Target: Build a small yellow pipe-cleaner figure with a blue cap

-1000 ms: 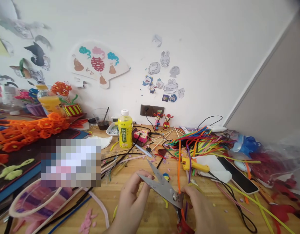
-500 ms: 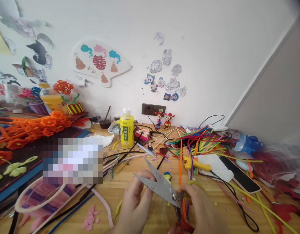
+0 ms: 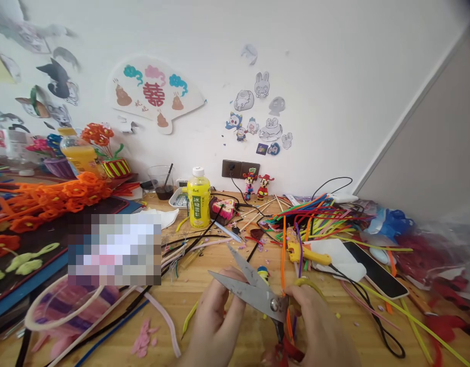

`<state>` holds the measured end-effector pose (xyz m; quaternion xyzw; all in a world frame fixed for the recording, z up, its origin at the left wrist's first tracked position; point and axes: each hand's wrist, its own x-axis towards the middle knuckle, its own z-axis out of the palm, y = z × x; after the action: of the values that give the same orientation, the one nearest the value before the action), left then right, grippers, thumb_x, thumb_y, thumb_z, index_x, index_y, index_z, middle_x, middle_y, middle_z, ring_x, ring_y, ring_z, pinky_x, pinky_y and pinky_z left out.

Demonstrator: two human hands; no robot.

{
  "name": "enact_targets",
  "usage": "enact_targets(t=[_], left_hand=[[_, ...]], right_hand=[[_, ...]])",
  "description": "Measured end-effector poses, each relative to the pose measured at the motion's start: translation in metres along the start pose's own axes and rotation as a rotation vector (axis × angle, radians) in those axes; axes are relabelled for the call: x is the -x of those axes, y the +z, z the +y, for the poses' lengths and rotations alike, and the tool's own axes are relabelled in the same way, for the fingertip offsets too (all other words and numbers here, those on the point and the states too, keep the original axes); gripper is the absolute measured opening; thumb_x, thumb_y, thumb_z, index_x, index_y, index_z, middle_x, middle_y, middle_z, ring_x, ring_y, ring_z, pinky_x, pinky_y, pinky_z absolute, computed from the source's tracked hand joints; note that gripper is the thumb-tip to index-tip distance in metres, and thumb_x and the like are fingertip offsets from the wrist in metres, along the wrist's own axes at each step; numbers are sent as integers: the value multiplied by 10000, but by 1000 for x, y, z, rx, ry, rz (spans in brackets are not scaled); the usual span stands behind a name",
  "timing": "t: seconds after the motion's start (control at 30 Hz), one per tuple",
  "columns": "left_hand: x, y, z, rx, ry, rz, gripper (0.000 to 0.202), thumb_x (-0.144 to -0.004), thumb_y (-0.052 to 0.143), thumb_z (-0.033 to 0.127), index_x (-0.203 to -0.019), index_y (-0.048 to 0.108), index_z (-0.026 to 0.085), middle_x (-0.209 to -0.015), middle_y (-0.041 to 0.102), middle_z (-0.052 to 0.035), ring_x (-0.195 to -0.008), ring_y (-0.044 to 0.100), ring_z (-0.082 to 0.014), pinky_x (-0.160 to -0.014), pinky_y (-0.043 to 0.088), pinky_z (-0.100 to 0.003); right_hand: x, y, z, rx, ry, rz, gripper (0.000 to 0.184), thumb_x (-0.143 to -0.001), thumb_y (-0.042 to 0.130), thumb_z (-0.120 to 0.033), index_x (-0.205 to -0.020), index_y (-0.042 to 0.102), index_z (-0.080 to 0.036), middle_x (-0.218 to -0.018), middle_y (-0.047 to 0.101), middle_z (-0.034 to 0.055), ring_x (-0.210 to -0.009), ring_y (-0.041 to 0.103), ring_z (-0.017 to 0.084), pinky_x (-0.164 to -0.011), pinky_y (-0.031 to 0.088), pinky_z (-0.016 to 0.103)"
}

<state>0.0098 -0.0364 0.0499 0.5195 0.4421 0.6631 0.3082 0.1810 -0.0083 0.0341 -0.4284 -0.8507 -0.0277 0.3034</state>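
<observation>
My right hand (image 3: 315,323) grips a pair of scissors (image 3: 258,298) with a red and a yellow handle loop, the steel blades spread and pointing up to the left. Just behind the blades is my left hand (image 3: 215,326), its fingers curled together. The scissors partly cover those fingertips, so what they pinch, if anything, cannot be made out. Beyond the blades, a small figure with a blue and yellow top (image 3: 263,273) is on the table. Orange (image 3: 283,255) and purple (image 3: 298,250) fuzzy stems run down behind my right hand.
A yellow glue gun (image 3: 309,253) and a phone (image 3: 376,270) lie at the right, near a heap of colored stems (image 3: 315,219). A yellow drink bottle (image 3: 199,199) stands behind. Pink scraps (image 3: 144,339) and a striped cup (image 3: 62,316) are at the left.
The view has shifted very slightly. My left hand has moved a little to the right, closer beneath the scissor blades; the scissors stay spread in my right hand.
</observation>
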Motion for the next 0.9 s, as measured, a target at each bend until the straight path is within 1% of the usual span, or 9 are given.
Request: enact_targets(t=[0.13,0.2,0.37,0.47,0.6,0.7,0.9], left_hand=[[1,-1,-2,-9,6,-11,169,-861,473,295,-764,571,197,-772,608,-25,-715,559,-153,-647,459,-219],[1,-2,-3,-24,20,-17,153,-862,470,279,-765,558,200,-788,608,-27,-739,561,-156,-669,463,-222],[2,-2,-5,-45,21,-10,156,-856,473,288,-760,557,199,-813,614,-38,-751,571,-168,-678,473,-240],[3,-2,-5,-39,15,-6,156,-857,471,296,-790,571,195,-822,614,-44,-747,572,-167,-684,480,-245],[5,-1,-5,-21,-22,2,174,-856,469,318,-827,581,189,-838,612,-57,-766,575,-173,-715,491,-265],[7,-1,-4,-4,-52,9,180,-849,477,332,-856,585,189,-843,615,-61,-771,580,-180,-717,498,-275],[6,-1,-2,11,-40,24,153,-855,468,291,-862,586,194,-801,616,-43,-721,582,-164,-681,496,-255]], right_hand=[[0,0,1,22,-42,-25,583,-553,603,-243,-1100,411,-176,-919,598,87,-790,604,257,-615,482,318],[0,0,0,25,-30,-31,585,-545,595,-232,-1097,408,-177,-920,599,86,-796,607,259,-622,485,319],[0,-1,-1,5,-17,-54,626,-518,597,-225,-1107,392,-180,-931,601,89,-785,613,259,-612,486,314],[0,-1,-2,-34,-18,-76,634,-520,614,-237,-1112,394,-183,-933,600,87,-782,613,255,-613,484,309],[1,0,-6,-127,63,-79,590,-535,604,-250,-1095,427,-194,-914,597,76,-774,607,258,-635,476,319],[3,3,-9,-179,113,-63,580,-548,594,-260,-1104,441,-194,-943,595,87,-816,604,275,-677,474,338],[2,4,-4,-242,60,-172,610,-552,617,-294,-1130,463,-179,-1001,610,105,-880,606,279,-702,482,326]])
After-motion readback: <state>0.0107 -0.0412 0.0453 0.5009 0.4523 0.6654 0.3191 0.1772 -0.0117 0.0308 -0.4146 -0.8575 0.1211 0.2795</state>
